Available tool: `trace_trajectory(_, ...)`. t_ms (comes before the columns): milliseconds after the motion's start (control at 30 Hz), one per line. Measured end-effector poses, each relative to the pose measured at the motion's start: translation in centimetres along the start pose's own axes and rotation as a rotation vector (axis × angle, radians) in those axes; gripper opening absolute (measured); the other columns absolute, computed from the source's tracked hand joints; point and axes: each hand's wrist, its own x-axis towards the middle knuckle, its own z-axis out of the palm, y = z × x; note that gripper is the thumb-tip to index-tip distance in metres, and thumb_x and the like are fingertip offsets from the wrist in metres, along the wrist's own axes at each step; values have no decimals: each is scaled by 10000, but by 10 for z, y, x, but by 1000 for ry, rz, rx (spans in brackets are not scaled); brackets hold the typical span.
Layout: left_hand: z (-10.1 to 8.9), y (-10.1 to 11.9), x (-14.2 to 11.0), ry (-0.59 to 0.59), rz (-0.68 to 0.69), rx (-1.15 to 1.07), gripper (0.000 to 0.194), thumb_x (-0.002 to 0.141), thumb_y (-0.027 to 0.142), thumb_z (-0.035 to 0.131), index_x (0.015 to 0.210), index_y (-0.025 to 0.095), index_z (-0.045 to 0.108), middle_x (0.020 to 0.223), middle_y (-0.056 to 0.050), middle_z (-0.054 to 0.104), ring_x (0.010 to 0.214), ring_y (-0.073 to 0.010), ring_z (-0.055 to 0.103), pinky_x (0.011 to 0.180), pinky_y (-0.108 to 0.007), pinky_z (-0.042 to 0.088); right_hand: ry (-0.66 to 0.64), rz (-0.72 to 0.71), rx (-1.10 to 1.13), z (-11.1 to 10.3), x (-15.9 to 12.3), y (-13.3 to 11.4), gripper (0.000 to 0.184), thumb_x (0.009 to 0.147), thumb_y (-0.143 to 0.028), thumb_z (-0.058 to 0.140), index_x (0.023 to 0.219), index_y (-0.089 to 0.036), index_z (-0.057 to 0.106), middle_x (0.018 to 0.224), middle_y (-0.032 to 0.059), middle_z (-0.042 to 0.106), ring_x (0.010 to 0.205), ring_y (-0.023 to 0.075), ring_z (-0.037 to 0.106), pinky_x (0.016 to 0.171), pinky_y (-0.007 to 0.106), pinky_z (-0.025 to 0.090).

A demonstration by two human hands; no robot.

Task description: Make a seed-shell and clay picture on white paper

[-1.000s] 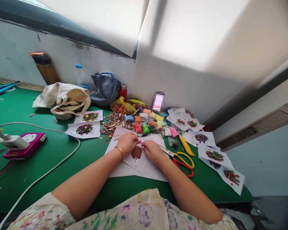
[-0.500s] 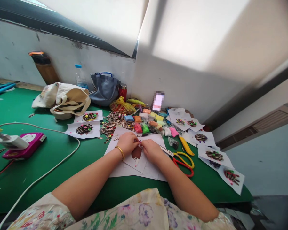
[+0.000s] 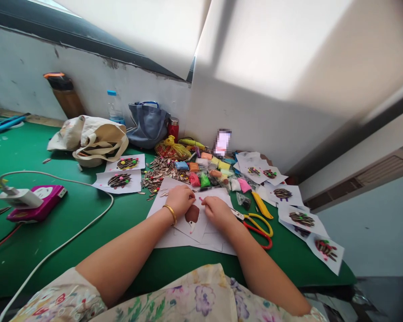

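Observation:
A brown clay shape (image 3: pixel 192 213) with a white pointed end and a small pink tip lies flat on a white paper sheet (image 3: pixel 174 237). My left hand (image 3: pixel 180 202) rests on the paper at the upper left of the clay, fingers curled together; what they hold, if anything, is hidden. To the right of the clay, my right hand (image 3: pixel 218 212) pinches a tiny pink piece of clay (image 3: pixel 201 199) between thumb and finger. Sunflower seeds (image 3: pixel 164 168) lie heaped beyond my left hand. Scissors (image 3: pixel 255 226) with red and yellow handles sit by my right wrist.
Clay packets (image 3: pixel 204 167) in many colours lie behind the paper, near a propped phone (image 3: pixel 222 142). A yellow utility knife (image 3: pixel 262 205) is at the right. Seed-decorated cards (image 3: pixel 300 218) line both sides. A white cable (image 3: pixel 70 239) runs from a magenta power strip (image 3: pixel 36 208).
My hands were close together above the brown clay and have moved apart. The right hand has shifted right with the pink piece, leaving more of the brown shape visible.

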Motion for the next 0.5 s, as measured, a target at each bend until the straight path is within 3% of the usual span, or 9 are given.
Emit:
trace_trajectory(133,0,0,0,1,-5,-8,157,818,296,605,819,245,753,934,-59,688,922,-227,596,805,-332,414,121,105,-92,-8,-6,18,257,911,-150,442,1134,-165,569,1034,90,659,972,209,572,864,294,407)
trace_trajectory(333,-1,-1,0,26,-13,-31,167,833,278,569,825,235,729,904,-51,709,890,-223,606,785,-329,402,11,207,-314,-19,-9,27,211,922,-159,465,1028,-207,642,1063,86,623,1039,220,516,863,306,364)
trace_trajectory(500,-3,-3,0,49,-34,-68,156,828,259,566,829,237,721,872,-32,723,832,-205,623,755,-310,408,-52,159,-295,-25,-13,26,405,893,-102,452,1231,-269,601,1235,62,583,1134,229,473,883,334,343)
